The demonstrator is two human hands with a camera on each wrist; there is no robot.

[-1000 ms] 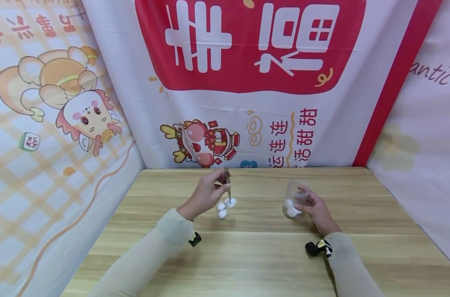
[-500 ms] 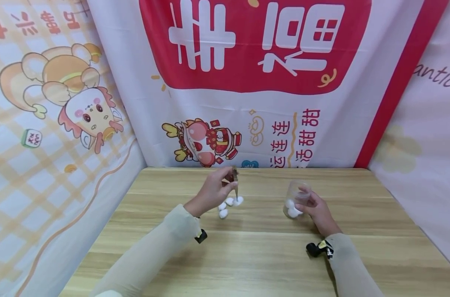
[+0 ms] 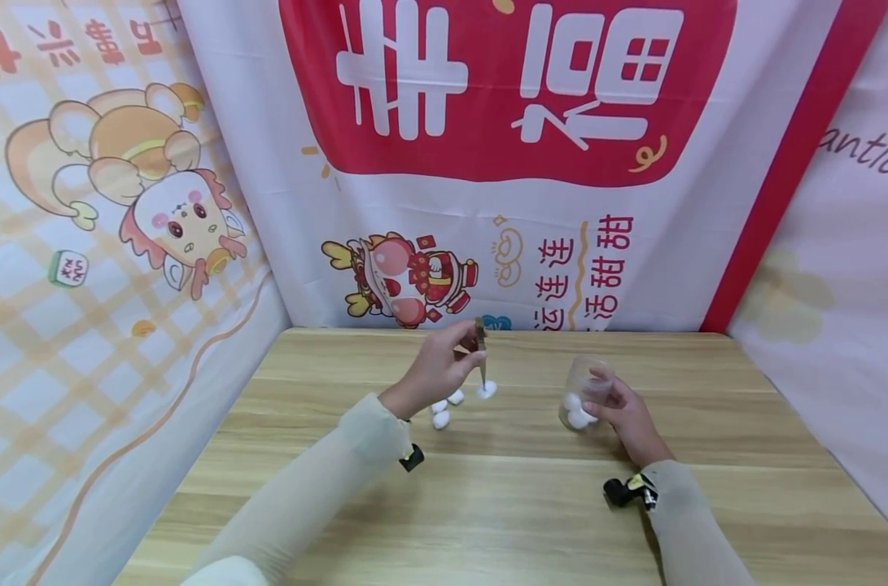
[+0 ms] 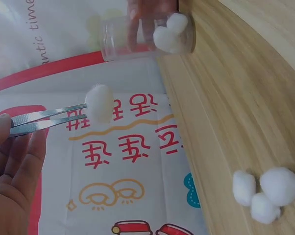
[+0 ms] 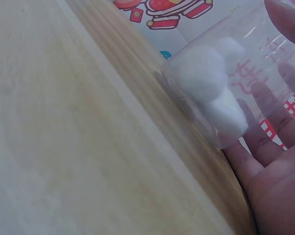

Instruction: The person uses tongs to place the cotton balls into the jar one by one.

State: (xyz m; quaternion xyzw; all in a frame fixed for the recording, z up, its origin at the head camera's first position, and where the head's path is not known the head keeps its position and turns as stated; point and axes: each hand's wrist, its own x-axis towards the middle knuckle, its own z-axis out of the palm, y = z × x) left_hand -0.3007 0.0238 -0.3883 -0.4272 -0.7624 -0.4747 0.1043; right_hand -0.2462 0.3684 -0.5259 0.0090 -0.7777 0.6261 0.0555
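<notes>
Filling the upper half of the head view, the white backdrop (image 3: 517,199) faces you, its large red panel (image 3: 487,73) at top centre. Below it the wood-grain table (image 3: 480,505) takes the lower part of the frame. Your pale sleeves (image 3: 312,488) run in from the bottom edge, a black wrist camera (image 3: 413,458) at the left cuff. Left hand (image 3: 436,366) just left of lower centre; right hand (image 3: 629,419) at lower right. Right fingers curled round the clear jar (image 3: 579,376), thumb opposite; jar upright, base on the wood. Left thumb and fingers clamped on metal tweezers (image 4: 30,117), points down in the head view. At their tips, in the left part of your left wrist view, one white cotton ball (image 4: 99,104), gripped clear of the table. Three loose cotton balls (image 4: 280,186) lie bunched on the wood at lower right of that same view; your left hand partly covers them in the head view. Through the jar wall, right of centre in your right wrist view, three jarred cotton balls (image 5: 201,73) show, heaped at the bottom.
</notes>
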